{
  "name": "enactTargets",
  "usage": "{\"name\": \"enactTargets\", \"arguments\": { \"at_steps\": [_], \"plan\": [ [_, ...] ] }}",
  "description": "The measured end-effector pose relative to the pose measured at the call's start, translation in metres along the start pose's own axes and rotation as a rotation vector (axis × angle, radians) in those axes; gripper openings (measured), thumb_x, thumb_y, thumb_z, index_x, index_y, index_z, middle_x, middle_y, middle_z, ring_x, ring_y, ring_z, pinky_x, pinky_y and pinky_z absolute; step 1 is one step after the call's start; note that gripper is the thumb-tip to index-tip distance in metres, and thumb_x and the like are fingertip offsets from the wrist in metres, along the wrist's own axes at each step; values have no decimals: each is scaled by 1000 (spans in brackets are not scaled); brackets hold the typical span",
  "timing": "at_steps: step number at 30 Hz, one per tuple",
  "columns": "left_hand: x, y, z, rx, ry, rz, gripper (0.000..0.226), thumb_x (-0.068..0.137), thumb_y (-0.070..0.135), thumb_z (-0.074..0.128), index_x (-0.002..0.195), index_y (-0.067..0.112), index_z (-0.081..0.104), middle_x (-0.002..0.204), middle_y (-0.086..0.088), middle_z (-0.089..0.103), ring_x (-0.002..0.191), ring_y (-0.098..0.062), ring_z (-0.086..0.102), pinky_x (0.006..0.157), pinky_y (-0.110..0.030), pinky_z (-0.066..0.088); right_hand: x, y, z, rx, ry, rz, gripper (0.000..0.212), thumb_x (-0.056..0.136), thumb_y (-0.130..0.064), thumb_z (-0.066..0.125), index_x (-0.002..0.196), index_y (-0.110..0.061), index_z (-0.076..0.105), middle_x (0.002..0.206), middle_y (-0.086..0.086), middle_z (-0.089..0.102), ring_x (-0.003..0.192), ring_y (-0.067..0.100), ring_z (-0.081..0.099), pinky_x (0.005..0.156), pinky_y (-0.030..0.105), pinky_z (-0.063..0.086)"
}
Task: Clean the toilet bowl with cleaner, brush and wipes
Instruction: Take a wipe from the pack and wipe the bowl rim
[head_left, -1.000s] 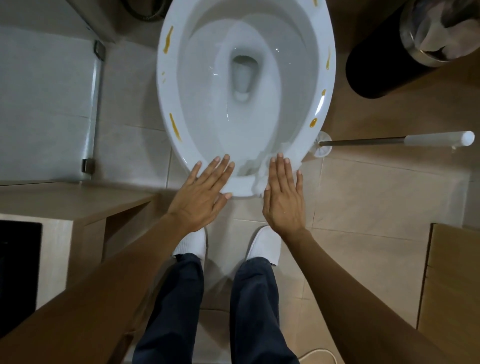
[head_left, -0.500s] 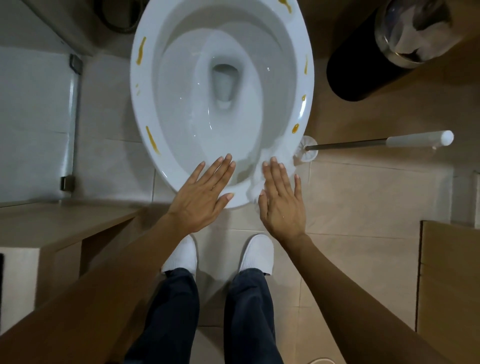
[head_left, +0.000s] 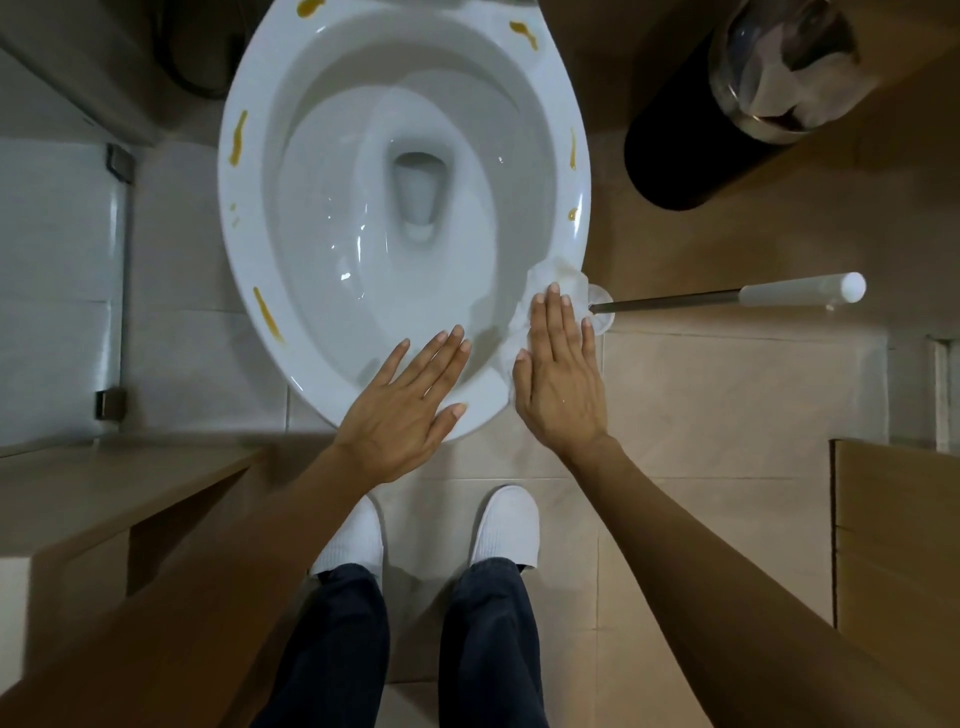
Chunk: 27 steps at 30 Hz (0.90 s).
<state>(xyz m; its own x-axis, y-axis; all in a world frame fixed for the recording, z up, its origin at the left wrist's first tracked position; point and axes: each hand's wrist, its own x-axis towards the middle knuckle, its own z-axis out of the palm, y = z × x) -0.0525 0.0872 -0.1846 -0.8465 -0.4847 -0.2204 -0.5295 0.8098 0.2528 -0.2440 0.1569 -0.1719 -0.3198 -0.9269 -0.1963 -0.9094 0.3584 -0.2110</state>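
Beige floor tiles (head_left: 727, 395) surround the toilet bowl (head_left: 249, 218). Right hand (head_left: 558, 374) presses a wipe (head_left: 550, 273) flat onto its rim — left hand (head_left: 405, 410) rests open, empty. Soft, likely damp; best pinched by its bunched edge.

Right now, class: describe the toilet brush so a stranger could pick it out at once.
Start at the white toilet bowl; on the floor to its right lies the toilet brush, just beyond the right hand. Unlike the dark bin behind it, it is a thin metal rod with a white grip.
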Motion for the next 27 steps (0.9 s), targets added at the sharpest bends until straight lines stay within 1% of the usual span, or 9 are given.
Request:
{"name": "enactTargets", "arguments": {
  "at_steps": [3,6,8,11,13,16,19,23,27],
  "plan": [
    [12,8,-3,-18,5,44,59,101,38,10,150,7,19,157,-8,20,144,-19,19,116,-39,14,11,2,-3,21,-4,-9,59,98,-30,18,151,-2,18,159,13,13,148,23,10,120,34,-3],
    [22,14,-4,-19,11,108,56,100,34,15,148,5,20,155,-10,24,143,-20,23,115,-39,14,2,-1,-4,101,-19,-15,59,98,-29,17,151,-1,16,159,13,11,148,22,7,121,34,1],
    [24,16,-2,-20,12,115,55,101,34,9,148,7,18,156,-9,22,144,-19,21,115,-39,14,-7,-1,-3,125,-39,-41,60,97,-27,18,151,-1,15,159,13,11,148,22,6,121,36,4],
    [23,17,-1,-11,11,115,56,101,34,4,149,9,16,157,-7,19,144,-18,19,115,-41,14,-2,8,-7,121,-50,-92,58,97,-25,20,150,0,19,158,14,15,148,24,11,121,39,9],
    [22,17,0,-5,13,124,56,101,34,5,151,10,14,158,-6,15,145,-17,15,116,-41,14,13,16,-13,99,-62,-98,58,97,-25,18,151,-3,19,159,12,15,148,23,11,120,37,7],
    [23,16,0,-8,13,136,56,101,34,8,152,12,11,159,-4,11,146,-16,12,116,-42,12,41,29,-22,79,-83,-95,58,98,-30,11,152,-8,12,160,7,9,148,19,5,120,33,0],
    [22,15,0,-2,10,154,56,101,34,11,152,14,6,159,-3,7,146,-17,9,116,-43,12,45,30,-21,96,-86,-105,58,99,-32,9,152,-8,9,161,6,6,148,18,3,121,34,3],
    [23,15,1,-6,10,190,55,101,33,5,152,15,4,159,-2,7,146,-18,9,116,-45,14,24,27,-19,157,-77,-74,58,99,-31,14,152,-6,13,160,7,9,148,19,5,121,35,7],
    [21,15,3,-19,8,190,56,100,33,12,153,15,4,159,-1,5,146,-17,9,116,-44,15,32,37,-25,103,-113,-125,58,98,-29,16,152,-7,15,160,8,12,148,19,9,120,34,7]
  ]
}}
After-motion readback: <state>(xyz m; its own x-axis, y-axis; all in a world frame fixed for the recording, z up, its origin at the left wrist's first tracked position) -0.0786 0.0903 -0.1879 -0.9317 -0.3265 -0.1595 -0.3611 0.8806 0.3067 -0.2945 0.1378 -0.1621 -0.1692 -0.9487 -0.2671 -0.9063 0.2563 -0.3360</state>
